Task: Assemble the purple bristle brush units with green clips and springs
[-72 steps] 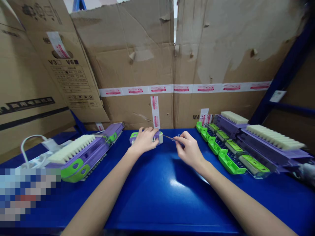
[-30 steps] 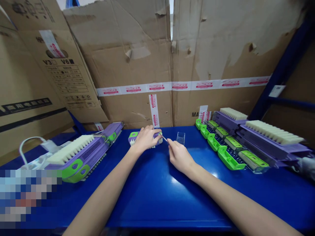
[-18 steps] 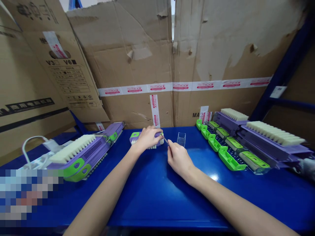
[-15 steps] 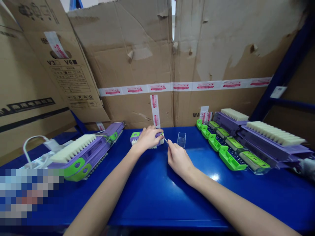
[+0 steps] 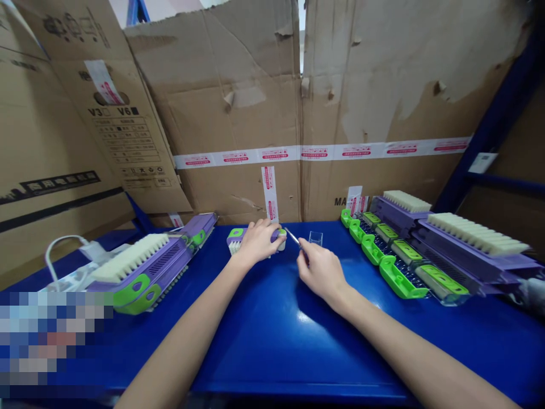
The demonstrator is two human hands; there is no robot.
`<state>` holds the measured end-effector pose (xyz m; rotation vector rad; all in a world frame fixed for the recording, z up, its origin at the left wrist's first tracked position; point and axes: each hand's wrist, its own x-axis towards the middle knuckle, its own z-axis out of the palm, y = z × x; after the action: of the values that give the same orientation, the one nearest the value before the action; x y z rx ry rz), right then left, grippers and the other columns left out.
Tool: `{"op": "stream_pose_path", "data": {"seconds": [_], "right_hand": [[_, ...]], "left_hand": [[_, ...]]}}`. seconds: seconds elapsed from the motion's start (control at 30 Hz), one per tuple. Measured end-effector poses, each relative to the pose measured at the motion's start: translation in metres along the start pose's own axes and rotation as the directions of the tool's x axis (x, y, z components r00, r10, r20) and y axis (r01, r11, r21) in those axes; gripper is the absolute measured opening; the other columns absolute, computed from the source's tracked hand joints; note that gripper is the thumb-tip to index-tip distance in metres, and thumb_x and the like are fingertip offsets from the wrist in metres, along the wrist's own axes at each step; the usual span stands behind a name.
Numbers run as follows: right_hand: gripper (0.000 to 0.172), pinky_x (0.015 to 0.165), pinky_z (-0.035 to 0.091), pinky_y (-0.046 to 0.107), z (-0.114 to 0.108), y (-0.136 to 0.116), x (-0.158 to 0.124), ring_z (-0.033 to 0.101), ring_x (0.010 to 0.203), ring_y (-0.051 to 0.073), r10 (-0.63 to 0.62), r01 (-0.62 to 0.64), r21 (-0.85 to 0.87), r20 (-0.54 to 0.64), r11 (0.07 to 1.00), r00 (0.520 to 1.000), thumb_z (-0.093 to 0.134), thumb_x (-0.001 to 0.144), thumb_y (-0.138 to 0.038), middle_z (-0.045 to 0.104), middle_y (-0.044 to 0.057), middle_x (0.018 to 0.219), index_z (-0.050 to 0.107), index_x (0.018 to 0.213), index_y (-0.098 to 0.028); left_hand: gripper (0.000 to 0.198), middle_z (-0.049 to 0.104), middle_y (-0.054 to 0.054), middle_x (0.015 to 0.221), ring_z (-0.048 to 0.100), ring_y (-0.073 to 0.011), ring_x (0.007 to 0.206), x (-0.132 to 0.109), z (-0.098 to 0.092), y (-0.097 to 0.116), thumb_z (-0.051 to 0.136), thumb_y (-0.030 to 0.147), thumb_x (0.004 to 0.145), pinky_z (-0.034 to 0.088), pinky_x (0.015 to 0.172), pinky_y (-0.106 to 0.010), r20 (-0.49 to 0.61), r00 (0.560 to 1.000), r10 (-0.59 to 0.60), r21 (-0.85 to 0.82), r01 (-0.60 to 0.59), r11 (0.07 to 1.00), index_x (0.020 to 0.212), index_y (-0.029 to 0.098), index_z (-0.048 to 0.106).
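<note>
My left hand is closed over a small purple and green brush unit with white bristles beneath; the hand covers its middle. A thin, pen-like metal tool is pinched in my right hand. Its tip points up and left, slightly apart from the unit's green and white right end. Just behind my right hand stands a small clear plastic cup, its lower part hidden by my fingers.
On the right lie purple brush units, green end caps and clear parts with green tops. More purple units sit at left beside a white power strip. Cardboard walls the blue table's back.
My right hand has drawn back to the right with the metal tool, whose tip has come away from the brush unit. My left hand stays on the unit. The view has shifted slightly.
</note>
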<state>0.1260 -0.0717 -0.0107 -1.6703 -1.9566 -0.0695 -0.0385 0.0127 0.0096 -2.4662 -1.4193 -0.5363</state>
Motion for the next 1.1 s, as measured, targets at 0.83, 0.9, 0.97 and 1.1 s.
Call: {"op": "stream_pose_path", "data": {"seconds": [0.83,0.9,0.97,1.1], "right_hand": [[0.038,0.073,0.047,0.032,-0.005,0.068,0.036,0.065,0.094,0.028,0.446,-0.424,-0.156,0.146,0.892,0.883,0.038,0.085,-0.023,0.068,0.017,0.099,0.067,0.107,-0.015],[0.039,0.074,0.048,0.034,-0.004,0.069,0.035,0.065,0.095,0.028,0.437,-0.415,-0.155,0.15,0.897,0.887,0.038,0.084,-0.022,0.068,0.017,0.1,0.066,0.111,-0.016],[0.041,0.074,0.049,0.035,-0.004,0.069,0.034,0.065,0.095,0.029,0.429,-0.407,-0.156,0.149,0.9,0.891,0.039,0.084,-0.022,0.068,0.017,0.102,0.064,0.116,-0.017],[0.041,0.073,0.049,0.037,-0.002,0.067,0.033,0.065,0.094,0.03,0.419,-0.393,-0.177,0.153,0.902,0.895,0.04,0.083,-0.023,0.068,0.017,0.102,0.063,0.116,-0.018]], "left_hand": [[0.028,0.062,-0.008,0.106,0.054,-0.0236,0.102,-0.002,0.0,-0.001,0.045,0.036,0.09,0.035,0.088,-0.04,-0.006,0.994,0.109,-0.03,-0.109,0.994,0.109,0.021,0.059],[0.027,0.062,-0.008,0.105,0.054,-0.0239,0.101,-0.001,0.001,0.001,0.045,0.037,0.09,0.035,0.085,-0.038,-0.015,0.995,0.102,-0.01,-0.102,0.995,0.108,0.022,0.06],[0.027,0.062,-0.007,0.103,0.054,-0.0238,0.1,-0.001,0.002,0.002,0.046,0.038,0.091,0.035,0.083,-0.038,-0.023,0.995,0.096,-0.003,-0.096,0.995,0.107,0.023,0.06],[0.026,0.064,-0.007,0.105,0.053,-0.0238,0.101,-0.003,0.003,0.004,0.045,0.036,0.091,0.034,0.085,-0.038,-0.038,0.994,0.104,-0.016,-0.104,0.994,0.107,0.022,0.06]]}}
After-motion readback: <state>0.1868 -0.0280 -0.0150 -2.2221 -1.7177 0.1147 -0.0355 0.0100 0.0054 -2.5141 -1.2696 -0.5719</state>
